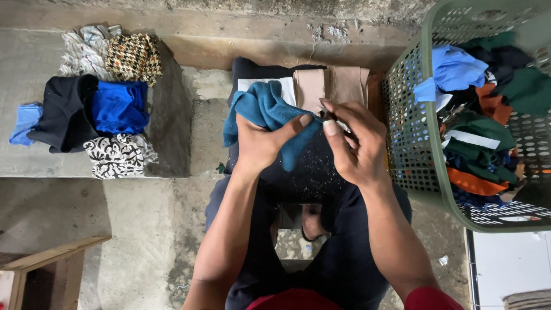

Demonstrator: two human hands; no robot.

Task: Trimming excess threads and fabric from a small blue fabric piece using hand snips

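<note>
Teal cloth (pixel 267 109): bunched up over the lap, well left of the green laundry basket (pixel 410 143), on top of a dark garment (pixel 310 172).
Left hand (pixel 261 143): clenched round the teal cloth, thumb pressed across its edge.
Right hand (pixel 356 143): just left of the basket, fingertips pinching the cloth's right edge, maybe something small and dark in there too, can't tell.
Folded beige pieces (pixel 330 86): right behind the hands, near the basket's left wall.
Basket contents: jumble of blue, green, orange clothes.
Sorted pile (pixel 94 115): far left of the basket on a concrete ledge (pixel 172 138), black, blue, patterned stuff.
</note>
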